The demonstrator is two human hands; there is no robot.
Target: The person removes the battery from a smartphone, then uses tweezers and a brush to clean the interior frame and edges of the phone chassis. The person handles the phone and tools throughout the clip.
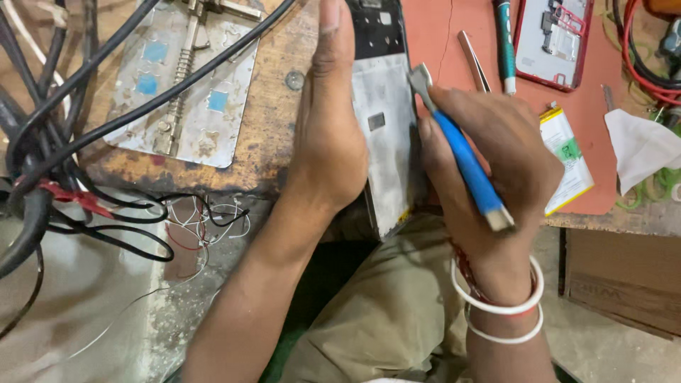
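**A:** What is seen on the worn wooden bench (273, 152)?

**B:** An opened phone frame (386, 135) is seen lying face-down at the front edge of the bench, its near end overhanging the lap. It is steadied by the left hand (330, 135), which is laid edge-on along the frame's left side, fingers pressed together and stretched away from the camera.

**A:** And the right hand?

**B:** A blue-handled scraper tool (464, 159) is pinched in the right hand (496, 149), fingers curled shut around the handle. The metal blade is pointed up and left and is held at the frame's right edge; whether the blade actually touches the frame cannot be told. White bangles (500, 308) are worn at that wrist.

**A:** What is laid around it?

**B:** An orange mat (589, 177) is spread to the right. On it, just beside the right hand, a yellow-edged battery (567, 159) is found; farther back, metal tweezers (473, 60), a teal pen-like tool (505, 46) and a red-rimmed phone shell (553, 39) are set out. A white cloth (642, 145) is crumpled at the far right. To the left, a metal jig plate (184, 92) with blue squares is crossed by black cables (85, 120).
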